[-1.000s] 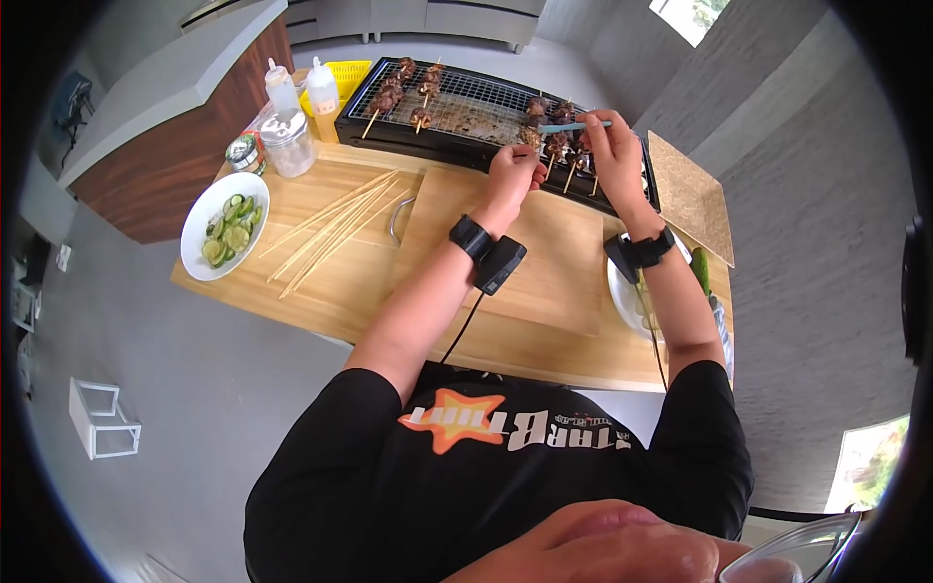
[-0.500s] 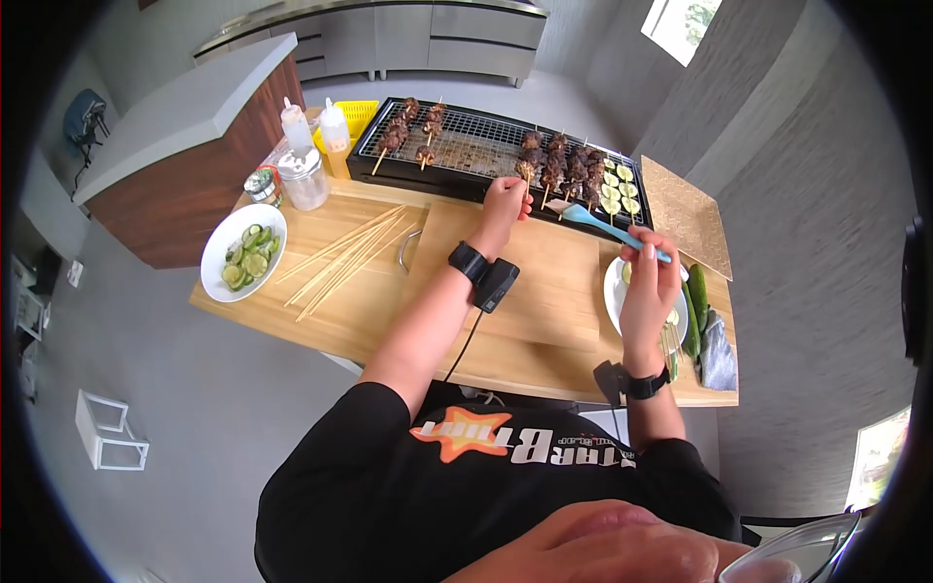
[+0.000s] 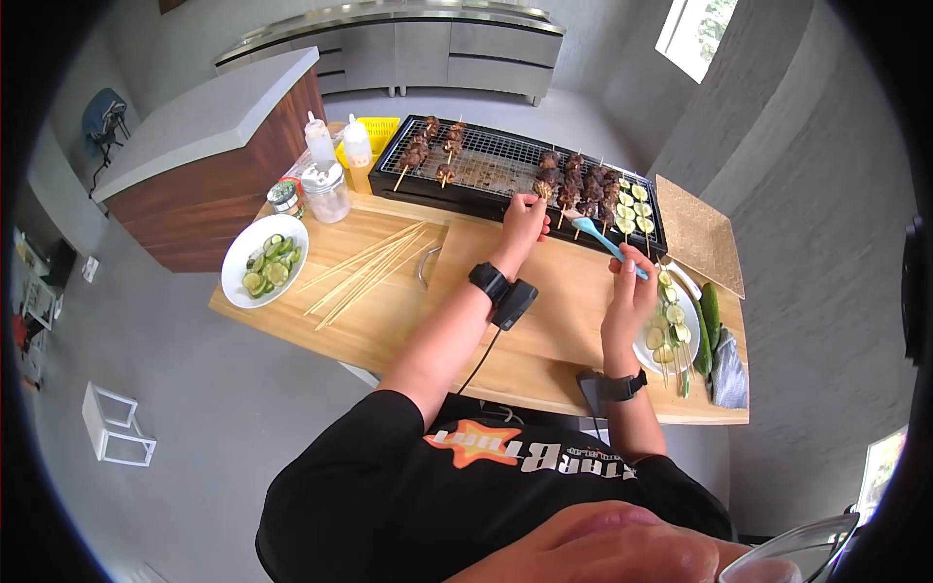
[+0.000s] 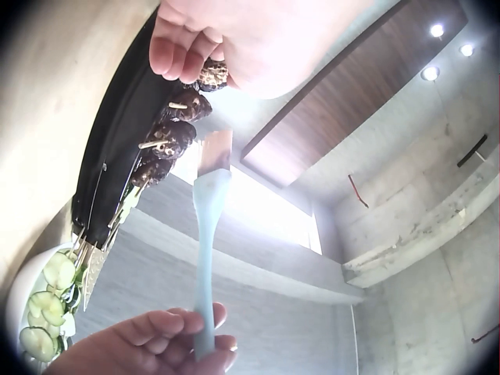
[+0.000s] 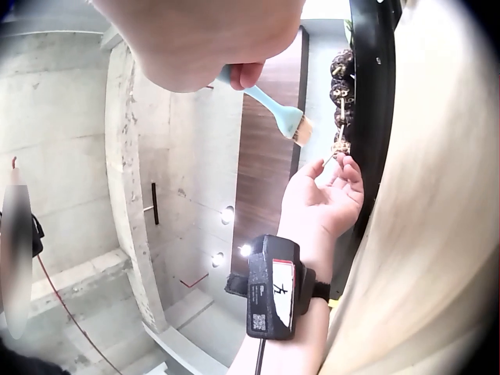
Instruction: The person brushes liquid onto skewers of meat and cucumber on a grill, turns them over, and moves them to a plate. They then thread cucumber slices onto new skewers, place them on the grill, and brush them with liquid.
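At the front edge of the black grill [image 3: 437, 198], my left hand [image 3: 525, 223] pinches the near end of a browned meat skewer [image 3: 547, 175]. The right wrist view shows its thumb and fingertips at the stick below the lowest piece. My right hand [image 3: 627, 301] grips a basting brush [image 3: 601, 236] by its pale blue handle. The brush points away from me, its bristles [image 4: 215, 151] apart from the meat in the left wrist view. Beside the pinched skewer lie several more meat skewers [image 3: 589, 189], then skewers of green slices [image 3: 634, 206].
Bare sticks [image 3: 369, 272] lie left of a cutting board [image 3: 476, 257]. A white bowl [image 3: 231, 277] of slices, a glass jar [image 3: 326, 194] and squeeze bottles [image 3: 358, 146] stand at left. To the right are a plate of skewered slices [image 3: 673, 313], whole cucumbers [image 3: 710, 316] and a cloth [image 3: 727, 374].
My right hand has drawn the brush back from the meat toward me, then slightly left. The left hand keeps its pinch at the grill's edge. The head view has tilted up.
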Motion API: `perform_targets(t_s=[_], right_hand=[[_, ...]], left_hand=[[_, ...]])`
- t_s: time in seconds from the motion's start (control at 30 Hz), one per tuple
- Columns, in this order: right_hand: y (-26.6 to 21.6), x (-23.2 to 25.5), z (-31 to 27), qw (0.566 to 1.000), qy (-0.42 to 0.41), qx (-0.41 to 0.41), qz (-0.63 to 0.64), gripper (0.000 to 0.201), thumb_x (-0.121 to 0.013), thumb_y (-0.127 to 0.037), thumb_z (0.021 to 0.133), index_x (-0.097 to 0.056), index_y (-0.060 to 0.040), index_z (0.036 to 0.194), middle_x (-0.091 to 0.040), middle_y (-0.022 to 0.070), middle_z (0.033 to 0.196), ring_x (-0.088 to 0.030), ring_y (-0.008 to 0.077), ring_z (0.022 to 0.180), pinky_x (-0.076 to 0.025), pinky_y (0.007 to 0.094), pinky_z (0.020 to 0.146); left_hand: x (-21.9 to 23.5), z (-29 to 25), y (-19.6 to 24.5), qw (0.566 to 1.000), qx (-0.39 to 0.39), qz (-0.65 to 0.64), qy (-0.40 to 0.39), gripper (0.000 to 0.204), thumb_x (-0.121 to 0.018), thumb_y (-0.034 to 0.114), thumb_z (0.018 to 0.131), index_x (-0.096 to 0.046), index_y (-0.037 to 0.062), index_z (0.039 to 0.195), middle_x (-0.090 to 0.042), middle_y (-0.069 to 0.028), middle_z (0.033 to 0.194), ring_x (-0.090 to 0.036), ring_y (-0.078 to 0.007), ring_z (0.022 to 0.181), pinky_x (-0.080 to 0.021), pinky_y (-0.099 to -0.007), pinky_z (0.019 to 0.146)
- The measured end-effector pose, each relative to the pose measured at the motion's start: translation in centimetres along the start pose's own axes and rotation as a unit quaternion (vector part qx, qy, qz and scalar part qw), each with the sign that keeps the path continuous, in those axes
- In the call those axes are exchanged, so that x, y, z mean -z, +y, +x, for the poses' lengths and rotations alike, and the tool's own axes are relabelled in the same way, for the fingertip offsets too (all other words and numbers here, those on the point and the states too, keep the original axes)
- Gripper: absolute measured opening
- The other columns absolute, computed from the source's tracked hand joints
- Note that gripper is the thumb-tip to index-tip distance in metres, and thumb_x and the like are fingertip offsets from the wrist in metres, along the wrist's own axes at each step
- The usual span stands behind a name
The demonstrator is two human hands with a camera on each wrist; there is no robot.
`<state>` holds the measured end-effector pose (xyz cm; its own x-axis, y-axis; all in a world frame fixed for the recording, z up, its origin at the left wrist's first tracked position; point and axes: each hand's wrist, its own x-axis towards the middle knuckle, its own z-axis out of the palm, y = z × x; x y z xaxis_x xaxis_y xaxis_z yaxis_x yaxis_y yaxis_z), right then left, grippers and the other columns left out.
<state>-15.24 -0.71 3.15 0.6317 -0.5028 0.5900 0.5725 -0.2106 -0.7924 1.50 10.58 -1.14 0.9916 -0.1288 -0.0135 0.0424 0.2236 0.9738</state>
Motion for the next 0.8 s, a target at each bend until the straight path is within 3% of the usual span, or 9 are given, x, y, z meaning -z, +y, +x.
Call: perform_targets(t_s=[0.17,0.43,0.57,0.7,0.8], right_hand=[[1.0,0.7,-0.1,0.993,0.016,-0.061,0.095,0.015,-0.050,-0.014,0.099,-0.054,-0.0011,0.107,-0.061,0.0104,0.112,-0.056,0.0111,0.084,-0.047,0.0261,0.080],[2.3,1.3,0.2,0.993,0.026,-0.049,0.103,0.016,-0.049,-0.014,0.099,-0.054,-0.0008,0.108,-0.062,0.0126,0.111,-0.060,0.0123,0.086,-0.050,0.0265,0.080],[2.2,1.5,0.5,0.992,0.036,-0.046,0.109,0.017,-0.050,-0.015,0.099,-0.054,-0.0006,0.108,-0.062,0.0128,0.111,-0.061,0.0125,0.086,-0.049,0.0269,0.081],[2.0,1.8,0.7,0.991,0.048,-0.056,0.114,0.017,-0.050,-0.015,0.099,-0.054,-0.0006,0.109,-0.062,0.0129,0.111,-0.061,0.0127,0.087,-0.049,0.0268,0.081],[1.6,1.7,0.7,0.991,0.050,-0.050,0.111,0.017,-0.050,-0.015,0.099,-0.054,-0.0012,0.108,-0.062,0.0127,0.111,-0.061,0.0127,0.087,-0.049,0.0268,0.081]], left_hand=[[0.0,0.5,-1.0,1.000,0.010,-0.008,0.027,0.029,-0.055,0.029,0.093,-0.049,0.0039,0.107,-0.062,-0.0067,0.074,-0.061,-0.0144,0.058,-0.050,-0.0292,0.047],[1.9,0.0,1.2,0.993,0.029,-0.116,-0.012,0.036,-0.048,0.036,0.095,-0.047,0.0011,0.106,-0.061,-0.0111,0.080,-0.063,-0.0193,0.065,-0.056,-0.0331,0.055],[5.0,0.9,2.1,0.965,0.047,-0.248,0.067,0.040,-0.045,0.038,0.096,-0.040,0.0004,0.108,-0.059,-0.0162,0.083,-0.064,-0.0270,0.070,-0.058,-0.0412,0.064],[9.0,0.7,3.3,0.948,0.029,-0.289,0.129,0.043,-0.044,0.038,0.097,-0.035,-0.0018,0.109,-0.058,-0.0217,0.091,-0.064,-0.0343,0.082,-0.058,-0.0451,0.073],[11.7,1.2,3.2,0.956,0.048,-0.269,0.108,0.040,-0.040,0.035,0.100,-0.035,-0.0030,0.110,-0.059,-0.0256,0.101,-0.063,-0.0366,0.092,-0.057,-0.0425,0.080]])
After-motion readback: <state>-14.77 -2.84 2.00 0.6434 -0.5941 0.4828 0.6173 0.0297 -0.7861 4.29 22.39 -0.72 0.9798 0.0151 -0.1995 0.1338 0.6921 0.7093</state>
